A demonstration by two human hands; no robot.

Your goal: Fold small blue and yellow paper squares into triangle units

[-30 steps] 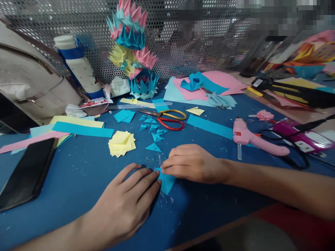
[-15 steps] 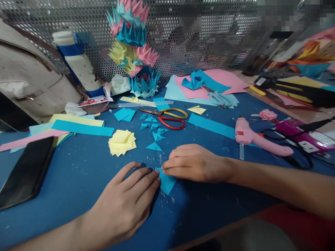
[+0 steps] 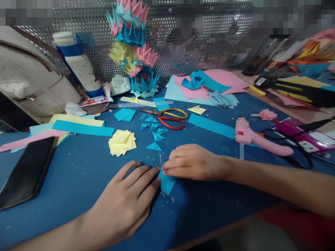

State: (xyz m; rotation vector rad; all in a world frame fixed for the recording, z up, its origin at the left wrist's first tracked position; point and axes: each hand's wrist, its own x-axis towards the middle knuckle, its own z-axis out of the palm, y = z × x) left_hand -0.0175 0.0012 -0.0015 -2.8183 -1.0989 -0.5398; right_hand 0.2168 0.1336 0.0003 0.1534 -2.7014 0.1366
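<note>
A small square of blue paper lies on the blue table between my two hands. My left hand rests to its left with outstretched, slightly spread fingers, the fingertips touching the paper's left edge. From the right, my right hand curls its fingers closed on the paper's upper corner; its thumb is hidden. Just beyond them are several small folded blue triangles and a stack of yellow paper squares. Scissors with one yellow and one red handle lie behind the triangles.
At the left are a black phone, paper strips, and a bottle beside a bag. A folded-paper tower stands at the back. To the right lie a pink glue gun, a purple power strip and another blue strip.
Almost nothing differs. My left fingertips have shifted very slightly upward at the paper's edge; the right hand stays at the upper corner.
</note>
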